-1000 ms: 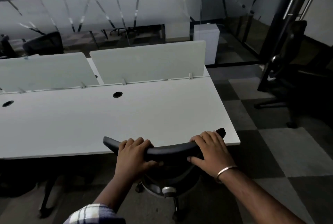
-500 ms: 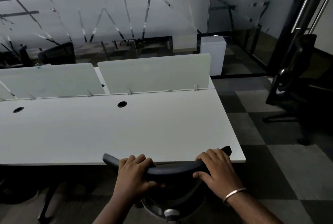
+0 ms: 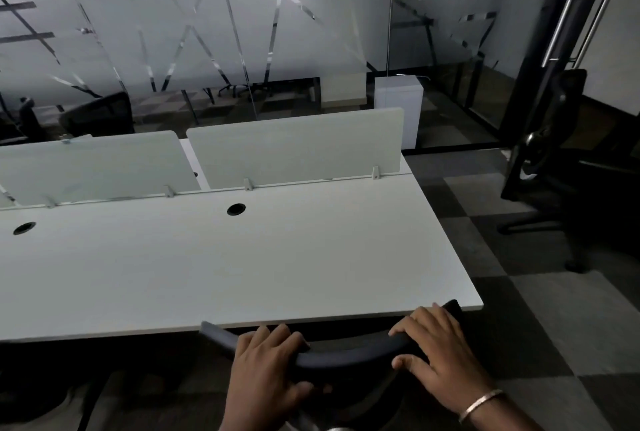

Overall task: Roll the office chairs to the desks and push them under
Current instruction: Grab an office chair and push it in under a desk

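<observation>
Both hands gripping office chair backrest [image 3: 346,358]: left hand [image 3: 266,375] curled over top edge, right hand [image 3: 440,354] wrapped near its end. Backrest at white surface [image 3: 242,264] front edge, seat hidden beneath. Step: final push under. Next: likely let go, fetch spare chair [image 3: 561,167] by glass door.

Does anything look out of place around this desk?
One thing: a black office chair stands loose on the carpet to the right, away from the white desk. The chair back gripped by both hands sits at the desk edge.
</observation>
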`<action>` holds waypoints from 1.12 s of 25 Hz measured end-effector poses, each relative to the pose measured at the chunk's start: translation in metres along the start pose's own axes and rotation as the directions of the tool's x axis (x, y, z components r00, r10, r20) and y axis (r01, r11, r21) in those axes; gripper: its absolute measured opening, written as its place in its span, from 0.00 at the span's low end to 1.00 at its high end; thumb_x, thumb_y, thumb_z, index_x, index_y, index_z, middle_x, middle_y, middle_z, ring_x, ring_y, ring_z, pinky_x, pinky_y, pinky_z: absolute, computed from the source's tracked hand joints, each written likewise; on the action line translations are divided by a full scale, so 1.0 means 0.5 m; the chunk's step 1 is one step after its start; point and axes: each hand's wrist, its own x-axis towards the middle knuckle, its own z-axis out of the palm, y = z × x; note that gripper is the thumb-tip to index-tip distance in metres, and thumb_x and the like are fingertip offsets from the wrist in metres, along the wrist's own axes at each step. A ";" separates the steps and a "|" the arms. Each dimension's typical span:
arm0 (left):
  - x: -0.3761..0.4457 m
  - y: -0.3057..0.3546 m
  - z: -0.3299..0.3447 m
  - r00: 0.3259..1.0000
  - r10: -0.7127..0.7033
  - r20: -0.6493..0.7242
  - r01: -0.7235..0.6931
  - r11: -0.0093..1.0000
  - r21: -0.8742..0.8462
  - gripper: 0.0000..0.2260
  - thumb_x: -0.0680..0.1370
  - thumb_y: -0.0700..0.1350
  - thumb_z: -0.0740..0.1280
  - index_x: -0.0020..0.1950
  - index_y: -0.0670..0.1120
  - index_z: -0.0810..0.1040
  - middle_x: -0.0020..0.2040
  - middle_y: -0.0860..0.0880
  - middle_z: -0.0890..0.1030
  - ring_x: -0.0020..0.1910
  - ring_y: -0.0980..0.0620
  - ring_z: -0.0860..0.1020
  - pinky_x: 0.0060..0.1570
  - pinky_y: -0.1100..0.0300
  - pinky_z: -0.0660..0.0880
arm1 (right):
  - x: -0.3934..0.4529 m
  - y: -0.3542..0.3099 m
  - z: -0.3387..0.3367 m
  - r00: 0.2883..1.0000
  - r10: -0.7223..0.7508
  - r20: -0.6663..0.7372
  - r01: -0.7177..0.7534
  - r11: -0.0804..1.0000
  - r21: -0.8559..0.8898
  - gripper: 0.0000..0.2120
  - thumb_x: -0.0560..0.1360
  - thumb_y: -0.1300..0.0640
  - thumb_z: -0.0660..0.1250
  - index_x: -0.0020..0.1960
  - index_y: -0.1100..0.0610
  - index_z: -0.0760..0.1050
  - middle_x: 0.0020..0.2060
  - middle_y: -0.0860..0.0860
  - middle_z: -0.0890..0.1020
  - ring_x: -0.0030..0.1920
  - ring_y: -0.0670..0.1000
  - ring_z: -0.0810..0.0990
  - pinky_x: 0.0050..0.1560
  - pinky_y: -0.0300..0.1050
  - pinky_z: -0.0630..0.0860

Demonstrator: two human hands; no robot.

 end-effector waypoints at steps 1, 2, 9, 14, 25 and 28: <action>0.001 0.012 0.005 1.000 0.005 -0.010 -0.005 1.000 -0.001 0.24 0.58 0.72 0.72 0.45 0.59 0.78 0.41 0.60 0.74 0.42 0.55 0.74 0.47 0.55 0.67 | 0.005 0.008 -0.011 1.000 0.006 0.014 -0.006 1.000 0.005 0.20 0.75 0.28 0.59 0.58 0.40 0.76 0.50 0.36 0.71 0.59 0.39 0.69 0.79 0.49 0.54; 0.004 0.022 0.009 1.000 0.008 -0.020 -0.008 1.000 0.000 0.23 0.59 0.72 0.71 0.45 0.59 0.78 0.41 0.59 0.75 0.42 0.54 0.75 0.46 0.54 0.67 | 0.011 0.014 -0.020 1.000 0.011 0.027 -0.011 1.000 0.007 0.19 0.75 0.30 0.61 0.57 0.40 0.76 0.50 0.36 0.71 0.59 0.40 0.70 0.80 0.50 0.54; -0.026 0.009 0.002 1.000 -0.020 0.001 0.020 0.999 0.028 0.24 0.62 0.74 0.69 0.46 0.58 0.76 0.43 0.59 0.74 0.45 0.54 0.74 0.51 0.53 0.68 | -0.025 -0.022 0.003 0.999 0.008 -0.037 -0.008 1.000 -0.003 0.17 0.74 0.33 0.64 0.56 0.41 0.77 0.49 0.35 0.72 0.57 0.41 0.71 0.77 0.50 0.57; -0.038 -0.004 -0.008 1.000 -0.012 0.008 0.012 1.000 0.002 0.23 0.62 0.73 0.70 0.48 0.59 0.76 0.44 0.61 0.74 0.47 0.54 0.74 0.51 0.53 0.69 | -0.034 -0.036 0.009 1.000 0.022 -0.023 -0.022 1.000 -0.005 0.18 0.74 0.32 0.62 0.57 0.40 0.77 0.50 0.34 0.71 0.58 0.41 0.70 0.77 0.48 0.55; -0.018 0.041 -0.040 0.998 0.005 0.061 0.004 0.987 -0.161 0.29 0.72 0.81 0.56 0.60 0.63 0.78 0.53 0.66 0.78 0.57 0.65 0.74 0.63 0.57 0.64 | -0.012 -0.011 -0.049 0.999 0.017 0.040 -0.028 0.956 0.291 0.09 0.79 0.45 0.71 0.58 0.45 0.82 0.53 0.38 0.82 0.60 0.42 0.78 0.70 0.47 0.70; 0.007 0.083 -0.046 0.995 0.022 0.093 0.004 0.963 -0.270 0.27 0.75 0.76 0.60 0.60 0.59 0.80 0.52 0.63 0.81 0.54 0.64 0.78 0.60 0.54 0.72 | -0.004 0.010 -0.090 0.998 0.062 0.021 -0.066 0.929 0.364 0.07 0.78 0.59 0.73 0.54 0.50 0.85 0.50 0.40 0.85 0.55 0.42 0.82 0.61 0.46 0.78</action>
